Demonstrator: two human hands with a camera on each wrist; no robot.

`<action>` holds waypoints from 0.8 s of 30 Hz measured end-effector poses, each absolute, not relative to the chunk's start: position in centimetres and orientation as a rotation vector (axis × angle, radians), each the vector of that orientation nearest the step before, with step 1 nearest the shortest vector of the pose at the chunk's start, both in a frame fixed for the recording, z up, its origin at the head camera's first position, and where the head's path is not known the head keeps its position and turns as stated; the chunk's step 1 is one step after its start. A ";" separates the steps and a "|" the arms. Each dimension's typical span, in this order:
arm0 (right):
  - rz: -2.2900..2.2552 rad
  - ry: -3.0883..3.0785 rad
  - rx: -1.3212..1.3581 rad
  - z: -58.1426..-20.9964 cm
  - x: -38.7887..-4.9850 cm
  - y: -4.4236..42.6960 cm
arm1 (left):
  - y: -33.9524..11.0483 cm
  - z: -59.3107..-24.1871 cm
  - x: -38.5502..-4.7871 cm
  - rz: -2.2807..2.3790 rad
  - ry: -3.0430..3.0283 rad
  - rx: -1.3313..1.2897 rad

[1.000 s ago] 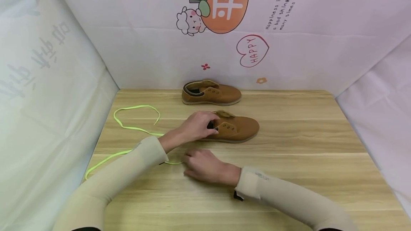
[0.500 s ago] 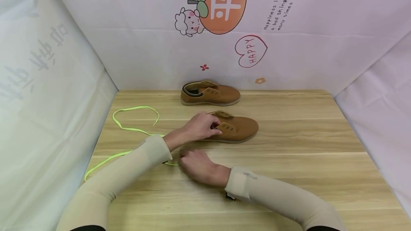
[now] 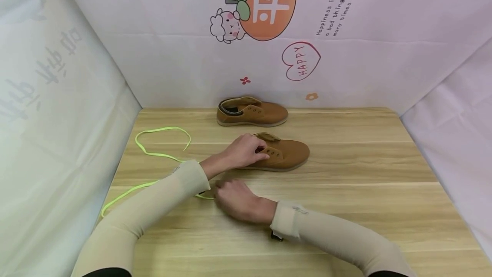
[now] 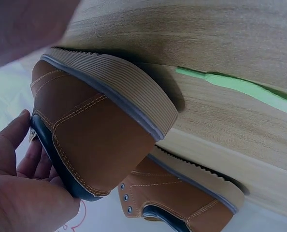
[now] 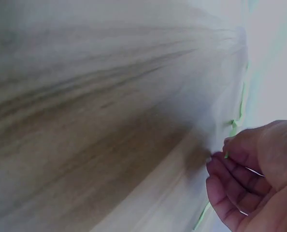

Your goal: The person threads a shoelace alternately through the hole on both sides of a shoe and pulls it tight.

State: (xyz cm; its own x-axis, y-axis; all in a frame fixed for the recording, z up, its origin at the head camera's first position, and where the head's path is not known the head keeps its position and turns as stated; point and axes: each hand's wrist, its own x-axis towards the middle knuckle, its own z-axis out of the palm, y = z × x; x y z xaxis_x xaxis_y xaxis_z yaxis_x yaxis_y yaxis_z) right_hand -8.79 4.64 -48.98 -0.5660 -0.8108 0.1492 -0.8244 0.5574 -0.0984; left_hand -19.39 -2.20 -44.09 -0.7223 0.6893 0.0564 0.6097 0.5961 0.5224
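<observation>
On tbl [image 3: 365, 161], 2 shoes [image 3: 288, 155], L fingers [image 4: 31, 159] gripping 1

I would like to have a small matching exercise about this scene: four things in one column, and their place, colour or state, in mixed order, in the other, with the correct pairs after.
Things:
1. far shoe
2. lace
3. left hand
4. right hand

Descriptions:
A. yellow-green in colour
B. pinching something thin
C. untouched, near the back sheet
D. at the opening of the nearer shoe

Pairs: 1-C, 2-A, 3-D, 4-B
</observation>
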 end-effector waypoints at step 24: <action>1.336 -2.728 1.164 -47.7 -8.4 12.4 | -2.4 -44.6 -19.4 0.862 2.638 1.136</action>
State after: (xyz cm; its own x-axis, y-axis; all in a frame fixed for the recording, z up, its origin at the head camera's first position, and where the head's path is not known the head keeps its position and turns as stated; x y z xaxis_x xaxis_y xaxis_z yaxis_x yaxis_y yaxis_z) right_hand -8.38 12.37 -47.70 -0.7383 -0.6441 0.1999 -0.5528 0.4082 -0.7265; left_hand -19.41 -2.42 -44.58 -0.7045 0.7038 0.0915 0.6220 0.5501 0.5572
